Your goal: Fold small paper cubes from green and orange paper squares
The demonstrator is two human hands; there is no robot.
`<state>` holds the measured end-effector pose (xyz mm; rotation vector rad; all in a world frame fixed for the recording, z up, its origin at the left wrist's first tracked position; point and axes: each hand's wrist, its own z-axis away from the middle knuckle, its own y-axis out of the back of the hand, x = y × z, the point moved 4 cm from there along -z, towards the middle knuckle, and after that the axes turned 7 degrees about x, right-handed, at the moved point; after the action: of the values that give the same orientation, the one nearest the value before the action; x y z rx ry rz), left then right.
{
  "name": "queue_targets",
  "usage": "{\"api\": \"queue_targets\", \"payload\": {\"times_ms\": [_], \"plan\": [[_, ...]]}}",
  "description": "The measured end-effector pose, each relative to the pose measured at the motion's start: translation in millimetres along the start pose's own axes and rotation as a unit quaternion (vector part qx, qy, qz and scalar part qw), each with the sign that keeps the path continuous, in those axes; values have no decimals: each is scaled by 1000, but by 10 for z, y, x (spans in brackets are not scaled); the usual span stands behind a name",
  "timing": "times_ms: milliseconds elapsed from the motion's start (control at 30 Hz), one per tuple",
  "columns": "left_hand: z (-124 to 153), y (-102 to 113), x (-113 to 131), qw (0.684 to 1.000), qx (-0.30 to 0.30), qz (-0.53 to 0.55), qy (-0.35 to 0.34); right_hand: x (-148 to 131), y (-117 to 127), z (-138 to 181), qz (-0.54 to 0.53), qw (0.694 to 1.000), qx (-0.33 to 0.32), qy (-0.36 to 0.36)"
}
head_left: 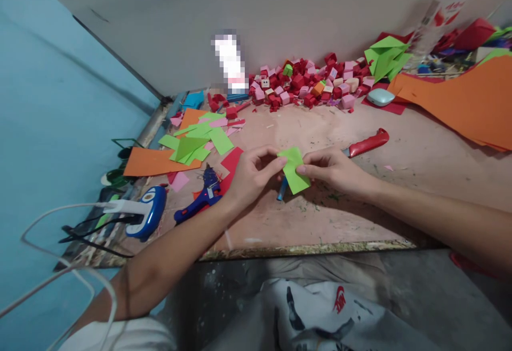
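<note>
Left hand point(256, 173): pinching green paper point(296, 180), upper left edge | right hand point(333, 172): pinching right edge | paper between them

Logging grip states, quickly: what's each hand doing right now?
Left hand: closed, pinching the green paper.
Right hand: closed, pinching the same green paper.

White fabric garment point(318, 313) with dark print: tilted red logo point(340, 300) reads "NIKE". Clear plastic bottle point(450, 20): red characters on the printed label point(445, 14), wording not legible. Blue plastic glue gun point(202, 201): small white sticker point(211, 193), print too small to read.
</note>
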<state>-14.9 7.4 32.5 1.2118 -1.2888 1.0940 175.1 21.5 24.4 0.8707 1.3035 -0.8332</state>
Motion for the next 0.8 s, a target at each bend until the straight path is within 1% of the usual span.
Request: {"api": "queue_targets", "payload": {"times_ms": [67, 133, 167, 267, 367, 433, 533, 600, 700, 800], "plan": [[-8, 16, 27, 1000, 0, 18, 15, 4, -6, 7, 8, 1000, -19, -17], [-27, 47, 49, 1000, 2, 5, 16, 18, 0, 11, 14, 999, -17, -28], [-41, 68, 58, 1000, 9, -5, 8, 25, 12, 10, 10, 999, -3, -30], [-75, 117, 60, 999, 28, -28, -14, 37, 72, -6, -26, 997, 67, -18], [-89, 115, 8, 999, 23, -26, 4, 38, 136, -31, -49, 991, 125, 5], [-93, 110, -15, 999, 23, -22, -3, 45, 167, -45, -45, 988, 145, 7], [-98, 105, 8, 997, 18, -29, -69, 61, 182, -53, -25, 989, 146, -6], [-93, 80, 25, 993, -13, -40, -106, 58, 178, -50, -5, 990, 139, -5], [-75, 42, 10, 990, -45, -69, -112, 42, 165, -42, 15, 991, 130, 2], [-62, 31, -30, 989, -37, -103, -99, 41, 163, -41, 5, 992, 128, -2]]}}
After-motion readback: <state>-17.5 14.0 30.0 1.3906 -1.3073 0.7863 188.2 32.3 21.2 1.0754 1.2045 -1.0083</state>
